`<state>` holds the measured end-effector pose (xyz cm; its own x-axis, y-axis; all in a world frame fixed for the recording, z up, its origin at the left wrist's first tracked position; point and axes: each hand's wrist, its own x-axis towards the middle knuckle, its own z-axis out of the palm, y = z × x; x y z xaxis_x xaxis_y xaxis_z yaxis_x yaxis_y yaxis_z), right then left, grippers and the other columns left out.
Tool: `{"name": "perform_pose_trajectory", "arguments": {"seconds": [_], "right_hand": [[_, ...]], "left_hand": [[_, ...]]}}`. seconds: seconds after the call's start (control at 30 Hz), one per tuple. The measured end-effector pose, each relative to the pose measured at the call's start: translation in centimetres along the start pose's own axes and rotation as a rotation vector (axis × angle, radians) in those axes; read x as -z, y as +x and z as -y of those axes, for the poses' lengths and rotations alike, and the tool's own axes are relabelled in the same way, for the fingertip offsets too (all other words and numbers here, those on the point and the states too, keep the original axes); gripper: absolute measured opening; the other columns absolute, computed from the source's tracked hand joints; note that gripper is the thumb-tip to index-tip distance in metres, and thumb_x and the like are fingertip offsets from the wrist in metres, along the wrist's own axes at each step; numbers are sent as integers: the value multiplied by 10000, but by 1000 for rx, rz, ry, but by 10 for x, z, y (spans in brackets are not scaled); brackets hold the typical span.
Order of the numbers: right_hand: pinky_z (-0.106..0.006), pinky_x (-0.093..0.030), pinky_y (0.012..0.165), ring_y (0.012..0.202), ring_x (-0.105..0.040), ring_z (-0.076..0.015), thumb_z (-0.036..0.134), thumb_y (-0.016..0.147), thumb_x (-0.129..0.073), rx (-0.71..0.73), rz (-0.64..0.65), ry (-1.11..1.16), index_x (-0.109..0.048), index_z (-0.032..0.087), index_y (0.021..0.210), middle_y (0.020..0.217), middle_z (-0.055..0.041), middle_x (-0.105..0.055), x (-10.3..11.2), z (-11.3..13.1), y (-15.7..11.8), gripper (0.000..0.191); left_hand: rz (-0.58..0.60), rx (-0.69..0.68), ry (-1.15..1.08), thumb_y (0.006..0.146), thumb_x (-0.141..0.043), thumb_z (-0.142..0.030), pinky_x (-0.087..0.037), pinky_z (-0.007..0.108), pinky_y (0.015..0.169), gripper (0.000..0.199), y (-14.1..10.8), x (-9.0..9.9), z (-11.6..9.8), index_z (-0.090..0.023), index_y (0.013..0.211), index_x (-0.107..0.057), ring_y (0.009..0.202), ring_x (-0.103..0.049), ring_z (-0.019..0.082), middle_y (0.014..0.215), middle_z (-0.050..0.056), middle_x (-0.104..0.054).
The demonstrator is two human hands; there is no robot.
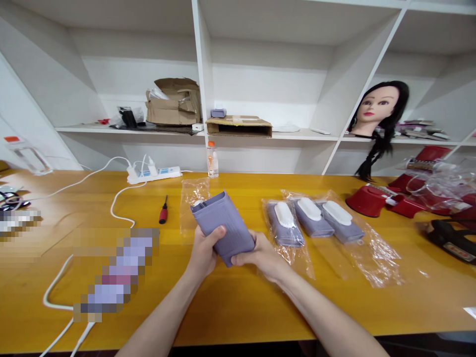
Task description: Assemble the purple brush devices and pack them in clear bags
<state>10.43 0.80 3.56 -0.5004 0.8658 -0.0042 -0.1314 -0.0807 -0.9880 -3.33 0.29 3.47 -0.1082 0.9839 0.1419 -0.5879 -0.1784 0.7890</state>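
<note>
White open shelving stands behind a honey-yellow wooden tabletop. On the shelves are a brown corrugated cardboard box and a black-haired mannequin head.

Centre of view: a lavender rectangular pouch is raised just above the tabletop, tilted with its far end toward 11 o'clock. It is held out of any wrapping, and its contents cannot be told. At 12 o'clock from it, a crumpled clear plastic bag lies flat, with no pouch in it.

At 2 to 3 o'clock, three lavender packs with white oval caps lie side by side on clear plastic film; they have not been lifted from it.

Hands: both are closed around the pouch's lower end. The left hand curls around one long edge with its thumb across the front. The right hand cups the lower corner, its fingers passing beneath.

Other items: a red-handled screwdriver at 10 o'clock, a white power strip at 11 o'clock, and red moulded objects at 3 o'clock.
</note>
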Motion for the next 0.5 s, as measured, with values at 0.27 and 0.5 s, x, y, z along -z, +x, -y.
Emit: {"name": "perform_pose_trajectory", "arguments": {"seconds": [0.27,0.5], "right_hand": [[-411,-421,752,824,-540,-241,202,694,-584,281,-533,-867,-518,188,924,871,-75,-586,-5,-10,1,240],[-414,-389,898,1068,-463,-234,299,643,-651,370,-259,-664,-385,230,1158,1207,-87,-445,-10,-1,-7,584]], "left_hand": [[-87,-95,1,673,-660,-243,-439,300,846,608,0,-11,5,-306,1220,-404,1055,-542,194,1126,31,-589],[-89,42,-218,714,-530,-310,-440,409,865,452,10,4,-5,-187,1148,-507,987,-589,267,1003,71,-654]]}}
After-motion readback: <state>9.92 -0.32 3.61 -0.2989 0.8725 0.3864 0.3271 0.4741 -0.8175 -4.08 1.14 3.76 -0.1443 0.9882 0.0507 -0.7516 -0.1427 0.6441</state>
